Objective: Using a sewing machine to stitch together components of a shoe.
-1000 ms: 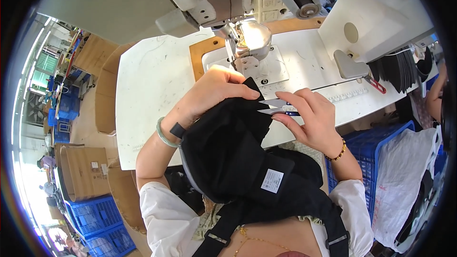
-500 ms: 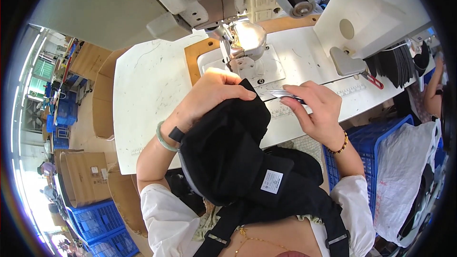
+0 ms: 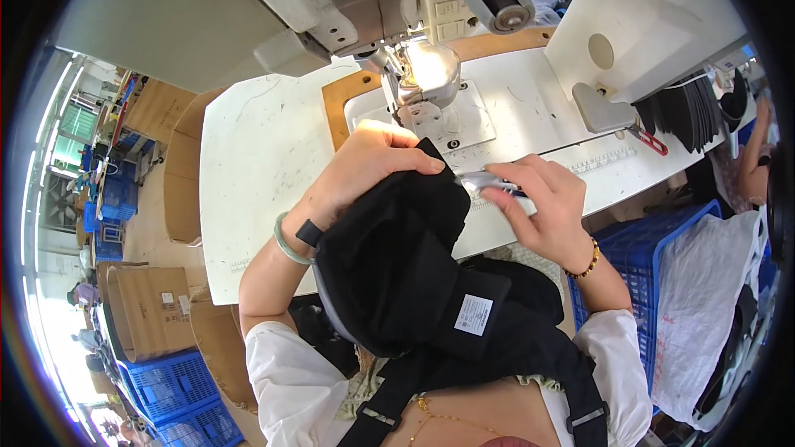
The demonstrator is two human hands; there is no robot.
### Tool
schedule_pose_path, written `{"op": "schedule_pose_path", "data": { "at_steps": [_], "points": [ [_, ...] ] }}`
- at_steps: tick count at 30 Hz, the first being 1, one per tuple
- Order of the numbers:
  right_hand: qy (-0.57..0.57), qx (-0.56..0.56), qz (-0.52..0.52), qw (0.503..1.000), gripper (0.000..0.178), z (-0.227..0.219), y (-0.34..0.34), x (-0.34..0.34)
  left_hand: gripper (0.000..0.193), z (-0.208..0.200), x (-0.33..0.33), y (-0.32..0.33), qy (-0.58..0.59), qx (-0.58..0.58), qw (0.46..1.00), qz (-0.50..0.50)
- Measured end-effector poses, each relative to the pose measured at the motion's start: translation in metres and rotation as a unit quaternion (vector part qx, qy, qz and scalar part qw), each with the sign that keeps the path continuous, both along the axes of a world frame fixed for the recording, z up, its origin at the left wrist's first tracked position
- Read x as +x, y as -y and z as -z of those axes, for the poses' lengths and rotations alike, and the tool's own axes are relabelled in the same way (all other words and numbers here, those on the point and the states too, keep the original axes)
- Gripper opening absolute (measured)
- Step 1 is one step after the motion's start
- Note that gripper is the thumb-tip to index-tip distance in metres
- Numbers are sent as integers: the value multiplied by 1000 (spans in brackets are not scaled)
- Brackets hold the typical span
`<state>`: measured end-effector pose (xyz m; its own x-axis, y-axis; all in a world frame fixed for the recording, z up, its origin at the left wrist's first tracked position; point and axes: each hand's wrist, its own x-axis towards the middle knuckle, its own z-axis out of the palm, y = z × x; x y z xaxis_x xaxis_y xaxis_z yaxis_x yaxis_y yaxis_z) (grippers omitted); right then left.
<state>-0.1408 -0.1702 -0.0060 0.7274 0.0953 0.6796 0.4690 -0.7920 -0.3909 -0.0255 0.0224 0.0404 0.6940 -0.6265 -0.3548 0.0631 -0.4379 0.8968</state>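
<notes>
My left hand [image 3: 377,157] is closed on the upper edge of a black fabric pouch-like piece [image 3: 377,257], thumb on top. The piece has a grey edging, a small side tab and a white label [image 3: 473,315]; it hangs down against my chest. My right hand [image 3: 542,203] is closed round small silver thread snips [image 3: 479,180], their tips beside the cloth's upper right corner. Motion blur hides whether the blades touch it. Just beyond my left hand stands the sewing machine's needle area [image 3: 397,99], under a bright lamp [image 3: 431,62].
The white machine table [image 3: 257,182] carries a printed ruler strip and loose thread bits. Red-handled snips [image 3: 652,141] and a stack of black pieces [image 3: 683,112] lie at right. A blue crate [image 3: 621,252] is by my right arm; cardboard boxes [image 3: 149,310] stand at left.
My right hand has moved slightly left, bringing the snips to the cloth's corner. My left hand and the black piece have hardly moved.
</notes>
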Motion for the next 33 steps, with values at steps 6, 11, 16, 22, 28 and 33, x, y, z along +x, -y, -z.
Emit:
{"op": "schedule_pose_path", "data": {
  "at_steps": [6, 11, 16, 22, 28, 33],
  "points": [
    [45, -15, 13, 999, 20, 9, -2, 7, 9, 1, -2, 5, -16, 11, 1000, -20],
    [-41, 177, -10, 983, 30, 9, -4, 1, 14, 5, -1, 2, -19, -18, 1000, -14],
    [-166, 193, -113, 960, 26, 20, -19, 1, 17, -1, -2, -4, -33, -42, 999, 2],
    [-257, 270, -94, 923, 21, 11, -22, -2, 24, -57, -15, -55, 199, 146, 953, 178],
    [-235, 443, -313, 806, 22, -23, -44, -22, 24, -51, -20, -51, 289, 136, 928, 192],
    [-176, 273, -203, 924, 24, -12, -69, -2, 30, -57, -3, -43, 87, 185, 936, 286]
  ]
}}
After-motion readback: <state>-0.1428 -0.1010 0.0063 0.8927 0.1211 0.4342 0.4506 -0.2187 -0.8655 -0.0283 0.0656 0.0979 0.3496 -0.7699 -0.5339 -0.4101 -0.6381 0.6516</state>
